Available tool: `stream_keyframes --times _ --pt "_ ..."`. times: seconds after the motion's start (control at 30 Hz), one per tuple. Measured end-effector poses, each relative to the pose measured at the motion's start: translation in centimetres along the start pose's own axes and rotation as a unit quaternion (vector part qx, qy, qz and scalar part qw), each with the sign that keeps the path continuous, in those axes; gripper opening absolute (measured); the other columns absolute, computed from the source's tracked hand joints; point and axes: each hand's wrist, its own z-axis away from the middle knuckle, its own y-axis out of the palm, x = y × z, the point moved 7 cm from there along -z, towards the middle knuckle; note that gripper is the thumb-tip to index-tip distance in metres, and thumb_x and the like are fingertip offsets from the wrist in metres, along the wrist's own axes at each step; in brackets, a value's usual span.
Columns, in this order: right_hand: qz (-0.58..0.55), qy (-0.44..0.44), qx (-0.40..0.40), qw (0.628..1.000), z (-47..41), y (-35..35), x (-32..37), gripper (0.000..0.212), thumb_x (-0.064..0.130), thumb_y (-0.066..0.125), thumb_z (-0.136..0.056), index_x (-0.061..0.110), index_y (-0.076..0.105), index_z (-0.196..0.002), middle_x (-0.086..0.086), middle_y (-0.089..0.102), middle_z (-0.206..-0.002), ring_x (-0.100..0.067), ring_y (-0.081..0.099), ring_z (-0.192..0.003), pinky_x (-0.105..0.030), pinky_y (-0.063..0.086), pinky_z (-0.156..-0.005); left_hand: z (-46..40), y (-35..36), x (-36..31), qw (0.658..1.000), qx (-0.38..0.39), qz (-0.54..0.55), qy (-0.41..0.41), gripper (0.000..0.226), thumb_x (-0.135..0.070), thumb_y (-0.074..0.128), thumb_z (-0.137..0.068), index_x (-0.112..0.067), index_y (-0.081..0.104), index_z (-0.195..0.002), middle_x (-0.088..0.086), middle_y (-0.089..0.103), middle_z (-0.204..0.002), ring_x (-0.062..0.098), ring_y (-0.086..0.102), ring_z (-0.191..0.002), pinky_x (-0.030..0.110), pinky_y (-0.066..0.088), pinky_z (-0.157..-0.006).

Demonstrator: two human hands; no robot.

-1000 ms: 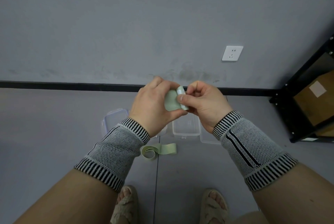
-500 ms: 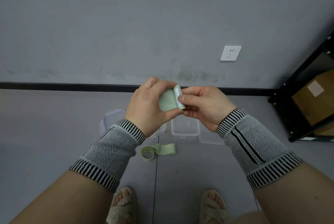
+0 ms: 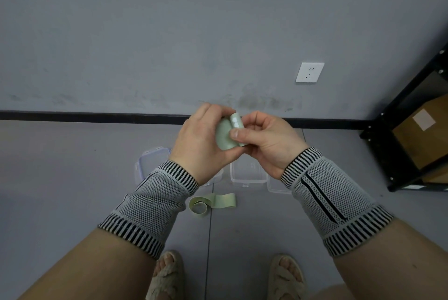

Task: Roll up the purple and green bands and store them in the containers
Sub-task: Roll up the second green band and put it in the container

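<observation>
Hands mid-roll on green band.
Left hand (image 3: 203,141) and right hand (image 3: 263,141) both pinch rolled green band (image 3: 226,136) above clear containers (image 3: 247,173).

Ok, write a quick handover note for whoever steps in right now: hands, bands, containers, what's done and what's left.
Left hand and right hand both grip one green band, partly rolled, held above the floor.
A second green band lies on the floor, one end curled.
Clear containers stand open behind it; what they hold is hidden.
No purple band in view.
Left: finish this roll, store it, then the floor band.
</observation>
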Motion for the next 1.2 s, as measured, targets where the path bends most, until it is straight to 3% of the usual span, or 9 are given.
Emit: stream_keyframes --times 0.07,0.2,0.33,0.5,0.77,0.93,1.1,1.2 --pt "-0.004 0.011 0.027 1.0 0.1 0.2 0.0 0.014 -0.003 0.064 -0.082 0.003 0.062 -0.095 -0.007 0.066 -0.076 -0.018 0.064 -0.072 -0.028 0.053 -0.071 0.0 0.1 0.3 1.0 0.003 0.003 0.001 0.048 -0.034 0.083 -0.063 -0.017 0.06 -0.102 -0.01 0.052 -0.094 0.001 0.047 -0.081 0.006 0.035 -0.071" --pt "0.035 0.037 0.066 0.997 0.6 0.1 0.2 0.011 0.011 0.058 -0.089 0.006 0.067 -0.094 0.0 0.065 -0.072 -0.009 0.058 -0.065 -0.019 0.047 -0.059 0.0 0.2 0.5 1.0 0.014 0.014 0.01 0.047 -0.037 0.081 -0.064 -0.019 0.06 -0.101 -0.01 0.053 -0.095 0.002 0.048 -0.082 0.007 0.036 -0.071" --pt "0.095 0.027 0.049 0.994 0.5 -0.5 0.3 0.011 0.007 0.058 -0.089 0.008 0.068 -0.094 -0.005 0.064 -0.077 -0.011 0.057 -0.067 -0.022 0.044 -0.064 0.1 0.6 0.5 0.999 0.038 0.021 0.009 0.049 -0.036 0.081 -0.064 -0.023 0.06 -0.106 -0.007 0.055 -0.098 0.006 0.051 -0.085 0.012 0.039 -0.073" --pt "0.097 0.013 0.033 0.995 0.6 -0.8 0.5 0.011 0.003 0.058 -0.088 0.008 0.067 -0.085 -0.003 0.065 -0.069 -0.011 0.058 -0.063 -0.02 0.046 -0.059 0.3 1.0 0.4 0.997 0.074 0.022 0.007 0.059 -0.039 0.079 -0.064 -0.025 0.056 -0.116 -0.008 0.06 -0.105 0.009 0.055 -0.093 0.029 0.047 -0.082" --pt "0.07 0.019 0.027 0.997 0.4 -1.0 0.6 0.01 0.004 0.062 -0.085 0.01 0.064 -0.077 0.0 0.064 -0.064 -0.009 0.057 -0.06 -0.018 0.045 -0.056 0.1 0.6 0.3 0.998 0.064 0.003 -0.006 0.059 -0.042 0.08 -0.064 -0.021 0.058 -0.114 -0.007 0.058 -0.103 0.01 0.056 -0.093 0.028 0.047 -0.08" --pt "0.034 0.004 0.011 0.999 0.1 -0.6 0.4 0.012 0.001 0.064 -0.082 0.008 0.058 -0.075 -0.007 0.06 -0.072 -0.019 0.058 -0.07 -0.03 0.046 -0.065 0.1 0.4 -0.2 0.999 0.046 0.008 0.004 0.06 -0.047 0.074 -0.062 -0.019 0.059 -0.113 -0.006 0.052 -0.097 0.012 0.053 -0.086 0.033 0.049 -0.076" --pt "0.024 -0.003 0.001 1.0 0.1 -0.4 0.3 0.019 -0.001 0.066 -0.08 0.01 0.055 -0.071 -0.002 0.061 -0.063 -0.015 0.061 -0.061 -0.027 0.049 -0.057 0.1 0.4 -0.3 0.998 0.052 0.016 0.008 0.067 -0.042 0.082 -0.063 -0.018 0.056 -0.12 -0.004 0.055 -0.103 0.013 0.055 -0.093 0.034 0.049 -0.082" --pt "0.024 0.001 -0.004 1.0 0.1 -0.3 0.2 0.019 -0.001 0.068 -0.079 0.01 0.055 -0.072 -0.002 0.062 -0.064 -0.013 0.062 -0.06 -0.024 0.051 -0.056 0.1 0.3 -0.2 0.999 0.045 0.023 0.014 0.058 -0.048 0.074 -0.063 -0.02 0.059 -0.112 -0.004 0.057 -0.1 0.009 0.054 -0.088 0.028 0.048 -0.077"
